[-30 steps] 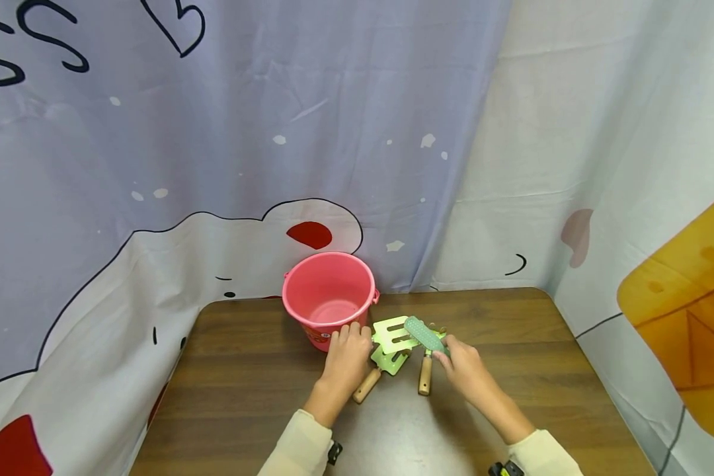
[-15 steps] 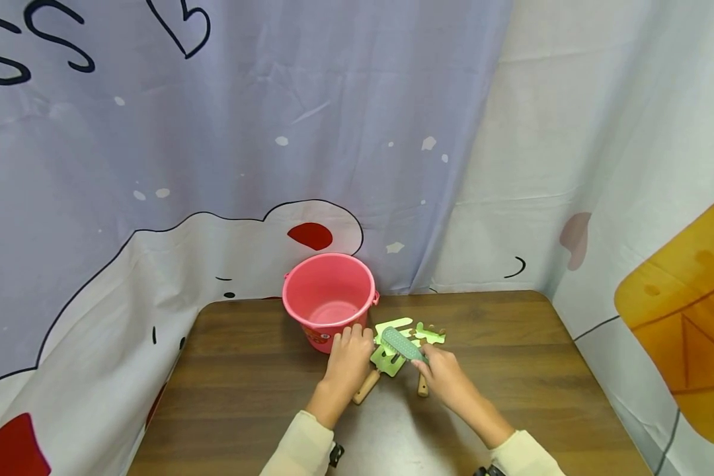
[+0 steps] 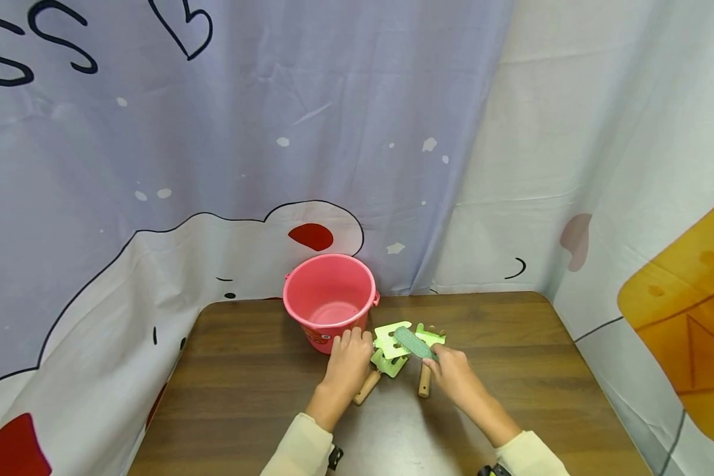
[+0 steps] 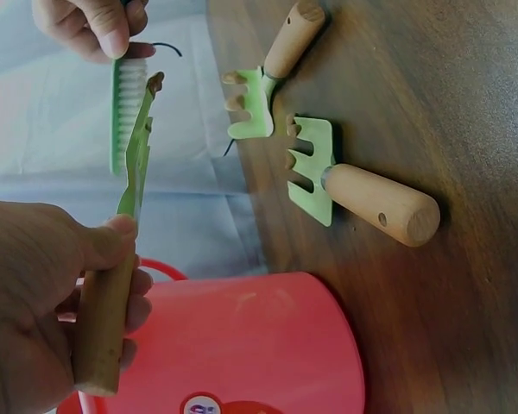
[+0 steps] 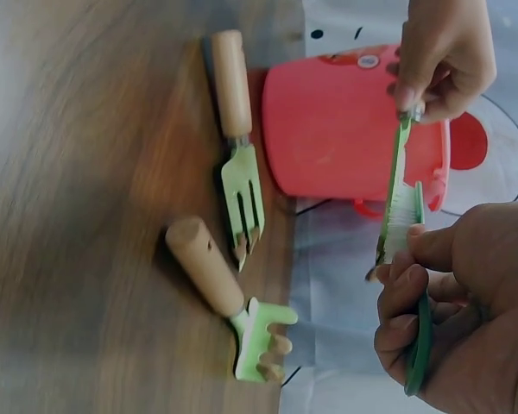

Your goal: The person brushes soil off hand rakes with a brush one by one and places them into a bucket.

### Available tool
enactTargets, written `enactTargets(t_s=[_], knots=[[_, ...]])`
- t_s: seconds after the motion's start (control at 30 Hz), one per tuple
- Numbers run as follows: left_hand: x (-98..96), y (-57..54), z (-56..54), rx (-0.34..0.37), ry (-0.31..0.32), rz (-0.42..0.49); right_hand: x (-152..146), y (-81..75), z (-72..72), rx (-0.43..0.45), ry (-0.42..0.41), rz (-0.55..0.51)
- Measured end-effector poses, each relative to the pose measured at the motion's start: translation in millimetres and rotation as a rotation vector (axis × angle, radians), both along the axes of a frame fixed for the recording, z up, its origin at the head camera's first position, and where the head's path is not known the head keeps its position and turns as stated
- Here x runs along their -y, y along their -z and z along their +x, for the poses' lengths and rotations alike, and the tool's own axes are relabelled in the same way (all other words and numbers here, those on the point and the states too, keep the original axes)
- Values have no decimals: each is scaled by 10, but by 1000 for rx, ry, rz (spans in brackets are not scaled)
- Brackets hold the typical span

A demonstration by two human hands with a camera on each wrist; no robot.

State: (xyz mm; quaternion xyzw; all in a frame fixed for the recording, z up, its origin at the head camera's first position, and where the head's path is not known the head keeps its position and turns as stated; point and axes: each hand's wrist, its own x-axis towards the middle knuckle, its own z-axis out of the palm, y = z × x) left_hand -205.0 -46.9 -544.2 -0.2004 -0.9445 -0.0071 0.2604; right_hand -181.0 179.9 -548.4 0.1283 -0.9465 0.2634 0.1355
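My left hand (image 3: 348,360) grips the wooden handle (image 4: 104,328) of a small green garden fork (image 3: 391,338), its tines raised over the table beside the bucket. In my right hand (image 3: 457,373) is a green brush (image 3: 413,344), held by its handle. The brush's white bristles (image 5: 401,220) face the fork's flat side and overlap it in the head view. Brown dirt marks the tips of the held fork in the left wrist view. On the table below lie another green fork (image 4: 315,172) and a small green rake (image 4: 257,108), both with wooden handles and brown-stained tips.
A pink bucket (image 3: 317,338) stands at the back of the wooden table (image 3: 244,396), just behind my left hand. A printed curtain (image 3: 333,132) hangs close behind the table's back edge.
My right hand swept the brush left across the fork, then drew it slightly back to the right. My left hand has kept the fork nearly still beside the bucket.
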Motion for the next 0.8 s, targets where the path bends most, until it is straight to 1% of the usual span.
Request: enactTargets(t_s=[0.17, 0.37, 0.53, 0.8], knots=[[0, 5, 0, -10, 1, -1, -75, 25, -7, 9, 16, 9], [11, 9, 0, 23, 3, 11, -163, 27, -15, 32, 43, 11], [32, 3, -1, 30, 12, 32, -287, 30, -44, 69, 71, 4], [49, -17, 8, 55, 11, 45, -448, 52, -42, 105, 84, -8]])
